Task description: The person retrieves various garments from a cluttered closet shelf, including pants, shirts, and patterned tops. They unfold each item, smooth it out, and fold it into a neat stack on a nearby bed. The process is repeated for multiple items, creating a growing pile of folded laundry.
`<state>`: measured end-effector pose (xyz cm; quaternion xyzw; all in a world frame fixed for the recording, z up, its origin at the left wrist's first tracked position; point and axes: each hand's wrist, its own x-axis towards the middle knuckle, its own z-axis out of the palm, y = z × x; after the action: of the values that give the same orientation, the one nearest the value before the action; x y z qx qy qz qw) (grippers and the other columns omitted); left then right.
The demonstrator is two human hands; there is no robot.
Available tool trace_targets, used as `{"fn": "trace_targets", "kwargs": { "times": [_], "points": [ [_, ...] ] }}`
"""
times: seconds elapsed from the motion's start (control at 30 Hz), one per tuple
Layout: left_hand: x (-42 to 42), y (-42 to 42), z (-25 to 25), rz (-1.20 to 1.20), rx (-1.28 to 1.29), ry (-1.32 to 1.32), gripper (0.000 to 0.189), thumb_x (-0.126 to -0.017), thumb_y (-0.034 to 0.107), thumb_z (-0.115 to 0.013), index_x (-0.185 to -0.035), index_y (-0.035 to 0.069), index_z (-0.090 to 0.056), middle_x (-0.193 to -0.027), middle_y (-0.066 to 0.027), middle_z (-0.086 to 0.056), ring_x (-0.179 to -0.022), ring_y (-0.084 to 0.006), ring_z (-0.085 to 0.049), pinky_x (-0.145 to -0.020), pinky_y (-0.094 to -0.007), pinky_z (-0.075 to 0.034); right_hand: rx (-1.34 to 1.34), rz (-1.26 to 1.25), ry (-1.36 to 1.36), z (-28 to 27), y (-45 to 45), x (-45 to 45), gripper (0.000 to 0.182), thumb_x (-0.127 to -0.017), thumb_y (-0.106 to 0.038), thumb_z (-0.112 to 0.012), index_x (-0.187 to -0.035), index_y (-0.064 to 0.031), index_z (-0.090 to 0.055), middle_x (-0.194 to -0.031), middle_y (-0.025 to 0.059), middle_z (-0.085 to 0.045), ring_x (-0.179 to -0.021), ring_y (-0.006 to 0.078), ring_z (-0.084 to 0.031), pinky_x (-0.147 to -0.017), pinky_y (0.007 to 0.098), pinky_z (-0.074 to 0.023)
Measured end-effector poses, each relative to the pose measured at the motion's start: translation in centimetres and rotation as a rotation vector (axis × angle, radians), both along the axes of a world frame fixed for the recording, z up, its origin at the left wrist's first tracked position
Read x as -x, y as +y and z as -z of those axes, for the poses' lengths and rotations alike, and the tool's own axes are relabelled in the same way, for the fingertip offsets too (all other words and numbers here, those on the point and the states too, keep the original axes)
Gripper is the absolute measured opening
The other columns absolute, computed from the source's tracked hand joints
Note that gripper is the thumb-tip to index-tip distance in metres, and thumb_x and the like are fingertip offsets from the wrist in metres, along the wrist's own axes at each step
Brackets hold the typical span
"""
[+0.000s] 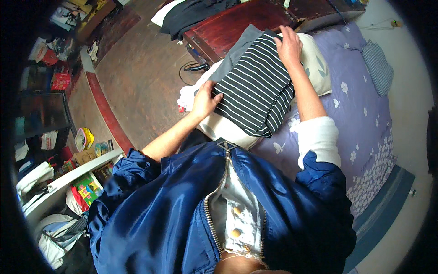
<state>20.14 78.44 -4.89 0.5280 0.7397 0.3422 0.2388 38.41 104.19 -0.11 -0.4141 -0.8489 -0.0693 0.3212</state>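
A black-and-white striped garment (255, 82) lies folded in front of me, on top of a grey cloth (236, 56) and cream pillows with a leaf print (320, 65). My left hand (206, 100) rests at the garment's left edge, thumb apart from the fingers. At the far right corner, my right hand (291, 46) lies on the fabric with its fingers spread; what its fingertips touch underneath is hidden. A white cloth (190, 97) shows beyond my left hand, partly under the pile.
A purple flowered bedspread (342, 102) stretches to the right, with a checked pillow (378, 68) by the wall. Behind the pile stands a dark red wooden chest (236, 27) carrying dark clothing (195, 17). A black cable (184, 72) hangs beside it. Cluttered shelves (85, 167) line the left.
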Motion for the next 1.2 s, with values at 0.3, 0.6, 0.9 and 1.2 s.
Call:
{"fn": "trace_targets", "kwargs": {
  "times": [0.3, 0.6, 0.9, 1.2],
  "points": [
    [-4.0, -1.5, 4.3, 0.693, -0.272, 0.559, 0.072, -0.068, 0.05, -0.057, -0.132, 0.035, -0.027, -0.142, -0.0036, -0.018, -0.131, -0.029, -0.014, -0.101, -0.0574, -0.005, 0.048, -0.121, -0.275, 5.6, -6.0, 0.8, 0.045, -0.088, -0.034, -0.039, -0.13, -0.0195, -0.036, -0.135, 0.004, -0.033, -0.125, 0.0269, -0.027, -0.097, 0.0474, -0.0197],
    [-1.1, -6.5, 6.9, 0.646, -0.418, 0.494, 0.073, -0.061, 0.04, -0.069, -0.126, 0.031, -0.038, -0.139, -0.0135, -0.023, -0.126, -0.0382, -0.02, -0.099, -0.0559, -0.017, -0.02, -0.016, -0.517, 6.6, -4.9, 0.2, 0.042, -0.088, -0.031, -0.038, -0.129, -0.0196, -0.037, -0.134, 0.0017, -0.035, -0.124, 0.0226, -0.03, -0.096, 0.0432, -0.0269],
    [6.6, -24.2, 5.2, -0.004, 0.098, 0.12, 0.059, -0.079, 0.039, -0.051, -0.13, 0.014, -0.033, -0.131, -0.016, -0.034, -0.115, -0.0332, -0.039, -0.091, -0.0505, -0.032, -0.161, 0.077, -0.112, 1.9, 1.1, 0.4, 0.034, -0.086, -0.021, -0.046, -0.113, -0.0014, -0.05, -0.11, 0.0159, -0.053, -0.101, 0.0304, -0.05, -0.085, 0.0391, -0.0397],
    [15.5, -48.6, 14.6, -1.43, 0.001, -0.524, 0.038, -0.079, 0.029, -0.057, -0.105, 0.0, -0.055, -0.096, -0.0134, -0.061, -0.089, -0.0231, -0.058, -0.078, -0.0333, -0.045, 0.555, -0.578, -0.076, 9.9, -20.5, 14.4, 0.028, -0.076, -0.003, -0.048, -0.103, 0.0052, -0.052, -0.108, 0.02, -0.052, -0.1, 0.0318, -0.049, -0.089, 0.0369, -0.037]
  ]
}}
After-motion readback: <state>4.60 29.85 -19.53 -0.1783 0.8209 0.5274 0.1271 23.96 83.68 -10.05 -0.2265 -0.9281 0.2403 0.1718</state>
